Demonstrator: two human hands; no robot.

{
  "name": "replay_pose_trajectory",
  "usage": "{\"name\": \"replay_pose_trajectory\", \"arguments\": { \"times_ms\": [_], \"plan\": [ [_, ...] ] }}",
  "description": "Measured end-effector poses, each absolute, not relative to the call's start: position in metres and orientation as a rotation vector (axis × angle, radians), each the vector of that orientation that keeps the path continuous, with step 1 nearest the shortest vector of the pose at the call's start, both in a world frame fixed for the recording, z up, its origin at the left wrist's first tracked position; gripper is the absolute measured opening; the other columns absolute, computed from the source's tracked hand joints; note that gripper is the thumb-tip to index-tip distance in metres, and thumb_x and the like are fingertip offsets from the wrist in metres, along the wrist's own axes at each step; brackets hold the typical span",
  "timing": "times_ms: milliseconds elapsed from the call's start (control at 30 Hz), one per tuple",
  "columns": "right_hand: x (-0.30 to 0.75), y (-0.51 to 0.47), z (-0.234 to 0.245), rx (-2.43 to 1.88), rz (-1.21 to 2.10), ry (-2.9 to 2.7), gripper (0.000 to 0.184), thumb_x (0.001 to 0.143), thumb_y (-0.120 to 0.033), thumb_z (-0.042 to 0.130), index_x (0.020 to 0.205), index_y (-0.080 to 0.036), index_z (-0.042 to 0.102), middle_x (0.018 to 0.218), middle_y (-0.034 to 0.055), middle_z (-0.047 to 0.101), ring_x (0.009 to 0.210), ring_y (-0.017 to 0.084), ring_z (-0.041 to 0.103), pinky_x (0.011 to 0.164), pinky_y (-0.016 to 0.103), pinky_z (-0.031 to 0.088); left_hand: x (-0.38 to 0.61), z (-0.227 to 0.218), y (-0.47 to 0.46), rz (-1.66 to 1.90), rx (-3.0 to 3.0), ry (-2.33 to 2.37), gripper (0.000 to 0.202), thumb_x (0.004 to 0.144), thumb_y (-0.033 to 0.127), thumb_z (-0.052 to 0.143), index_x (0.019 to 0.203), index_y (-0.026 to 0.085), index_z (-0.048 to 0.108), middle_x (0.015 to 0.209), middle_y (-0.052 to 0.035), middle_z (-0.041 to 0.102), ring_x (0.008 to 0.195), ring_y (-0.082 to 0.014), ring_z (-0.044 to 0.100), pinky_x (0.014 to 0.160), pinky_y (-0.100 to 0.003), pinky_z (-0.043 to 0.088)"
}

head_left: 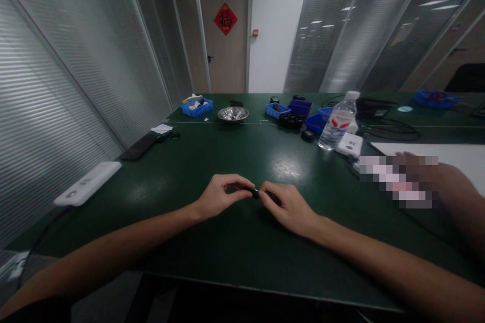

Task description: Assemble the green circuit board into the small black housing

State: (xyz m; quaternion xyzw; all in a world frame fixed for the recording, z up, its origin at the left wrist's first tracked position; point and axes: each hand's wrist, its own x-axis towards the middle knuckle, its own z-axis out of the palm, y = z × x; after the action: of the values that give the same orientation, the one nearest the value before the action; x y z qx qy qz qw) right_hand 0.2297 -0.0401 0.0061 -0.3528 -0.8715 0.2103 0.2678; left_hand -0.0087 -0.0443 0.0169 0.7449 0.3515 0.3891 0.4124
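My left hand (pixel 220 196) and my right hand (pixel 286 207) meet just above the dark green table (pixel 189 242), close in front of me. Both are pinched on a small dark object (pixel 254 192) held between their fingertips. The object is too small and dim to name. Both forearms reach in from the bottom corners of the head view.
A water bottle (pixel 337 122) and a white box (pixel 349 144) stand to the right. Blue bins (pixel 197 107) and a metal bowl (pixel 233 114) sit at the far side. A white device (pixel 88 182) and a black phone (pixel 139 147) lie left. Another person's arm (pixel 454 186) rests at right.
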Motion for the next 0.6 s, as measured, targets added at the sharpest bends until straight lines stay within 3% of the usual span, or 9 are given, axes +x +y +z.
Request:
{"name": "replay_pose_trajectory", "arguments": {
  "times_ms": [200,467,600],
  "plan": [
    [0.231,-0.038,0.006,-0.971,0.53,-2.38,0.021,0.103,-0.031,0.048,0.097,-0.021,0.066,0.083,-0.0002,0.067,0.072,0.014,0.061,0.066,0.027,0.04,-0.013,0.016,-0.04,0.885,2.077,0.88,0.023,0.092,0.027,0.073,0.114,0.02,0.075,0.107,-0.0057,0.074,0.099,-0.02,0.068,0.09,-0.033,0.052],
    [0.237,-0.028,0.005,-1.007,0.373,-2.463,0.024,0.103,-0.033,0.048,0.102,-0.021,0.069,0.088,0.0022,0.069,0.073,0.015,0.063,0.067,0.028,0.041,-0.017,0.01,-0.035,0.692,2.244,0.923,0.045,0.091,0.029,0.073,0.135,0.028,0.064,0.106,-0.0045,0.068,0.098,-0.0199,0.064,0.088,-0.033,0.05],
    [0.24,-0.022,0.004,-1.006,0.251,-2.559,0.023,0.103,-0.035,0.05,0.109,-0.022,0.068,0.097,0.0026,0.069,0.078,0.016,0.064,0.068,0.028,0.041,-0.016,0.011,-0.034,0.619,2.35,0.917,0.04,0.095,0.028,0.066,0.135,0.027,0.063,0.105,-0.0054,0.066,0.099,-0.0212,0.06,0.088,-0.035,0.048]
  ]
}}
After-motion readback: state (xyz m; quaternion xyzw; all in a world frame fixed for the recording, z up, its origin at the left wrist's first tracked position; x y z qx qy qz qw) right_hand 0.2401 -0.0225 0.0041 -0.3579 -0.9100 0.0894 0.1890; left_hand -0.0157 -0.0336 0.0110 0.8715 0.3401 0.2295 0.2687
